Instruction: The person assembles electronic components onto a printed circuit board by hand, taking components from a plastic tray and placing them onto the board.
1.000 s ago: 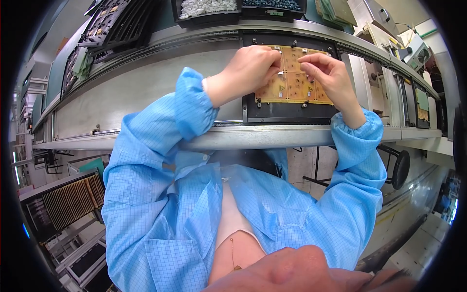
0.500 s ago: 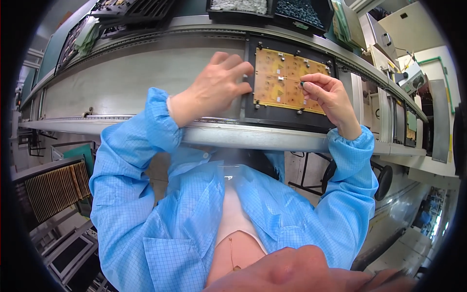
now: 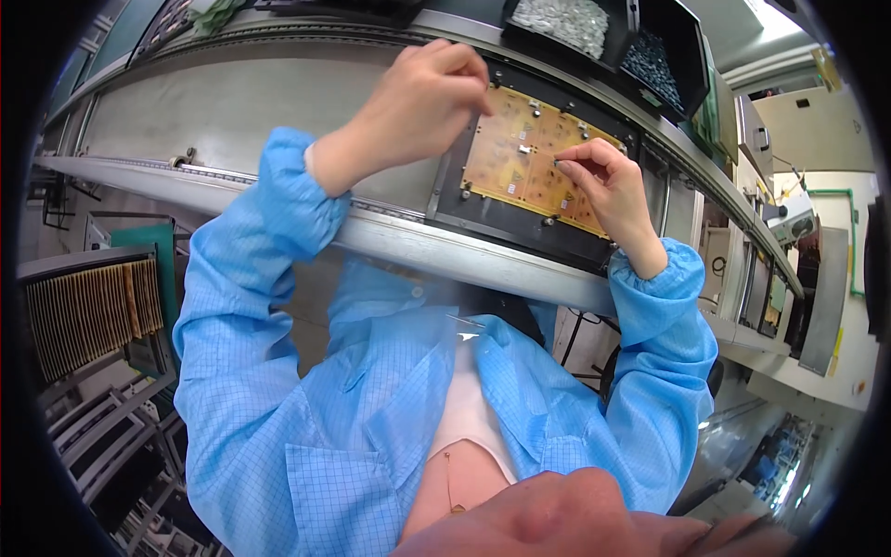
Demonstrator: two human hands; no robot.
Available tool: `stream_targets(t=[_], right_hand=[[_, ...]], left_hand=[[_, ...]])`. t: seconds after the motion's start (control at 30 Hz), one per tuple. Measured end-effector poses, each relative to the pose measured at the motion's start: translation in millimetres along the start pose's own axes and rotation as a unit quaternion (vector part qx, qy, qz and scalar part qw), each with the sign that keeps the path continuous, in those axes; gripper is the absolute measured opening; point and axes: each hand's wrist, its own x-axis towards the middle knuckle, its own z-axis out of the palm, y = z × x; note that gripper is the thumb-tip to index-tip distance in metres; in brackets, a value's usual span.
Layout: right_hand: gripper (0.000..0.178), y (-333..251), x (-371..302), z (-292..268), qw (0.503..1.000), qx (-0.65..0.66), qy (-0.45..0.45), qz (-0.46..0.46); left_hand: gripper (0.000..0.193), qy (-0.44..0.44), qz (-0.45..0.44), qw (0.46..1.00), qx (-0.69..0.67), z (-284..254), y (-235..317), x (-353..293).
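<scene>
A yellow-brown circuit board (image 3: 501, 176) with a few small white and dark parts lies in a black frame (image 3: 445, 197) on the metal line. My right hand (image 3: 613, 190) is over the board's right half, thumb and forefinger pinched on a small dark electronic component (image 3: 557, 163), mostly hidden by the fingertips. At the board's upper left corner is my left hand (image 3: 422, 102), its fingers curled toward the thumb. The left fingertips are slightly blurred, and whatever is between them cannot be made out.
Behind the frame stand black bins, one with white parts (image 3: 561, 26), another with dark blue parts (image 3: 654, 70). A metal rail (image 3: 408, 237) runs along the near edge. At lower left is a rack of upright boards (image 3: 93, 302); a grey-white device (image 3: 794, 218) stands right.
The view has turned, tilting the line and board. My left hand has gone up to the board's upper left corner, fingers drawn closer together. My right hand still pinches the component over the board.
</scene>
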Motion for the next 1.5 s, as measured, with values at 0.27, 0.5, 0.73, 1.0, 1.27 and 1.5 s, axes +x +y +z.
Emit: stream_targets(t=[0.27, 0.5, 0.73, 1.0, 1.27, 1.5], right_hand=[[0.012, -7.8, 9.9, 20.8, 0.984, -0.165, 0.025, -0.06], [0.013, -11.8, 8.5, 20.3, 0.979, -0.192, 0.02, -0.067], [0.013, -14.9, 6.5, 22.0, 0.979, -0.192, 0.022, -0.063], [0.012, -15.6, 1.1, 30.4, 0.95, -0.284, 0.077, -0.107], [0.011, -22.6, -8.3, 14.4, 0.967, -0.23, 0.093, -0.061], [0.005, -13.2, -5.1, 20.2, 0.962, -0.193, 0.053, -0.187]], left_hand=[[0.022, 0.049, -0.052, 0.994, -0.088, 19.2, -29.1, 4.4], [0.022, 0.053, -0.067, 0.99, -0.109, 14.8, -26.2, 2.0], [0.02, 0.052, -0.061, 0.991, -0.112, 15.2, -24.5, -0.1], [0.019, 0.043, -0.071, 0.99, -0.116, 16.4, -19.8, -1.1], [0.021, 0.022, -0.081, 0.991, -0.105, 17.9, -22.0, -2.6], [0.025, 0.059, -0.078, 0.989, -0.109, -1.7, -21.6, -10.0]])
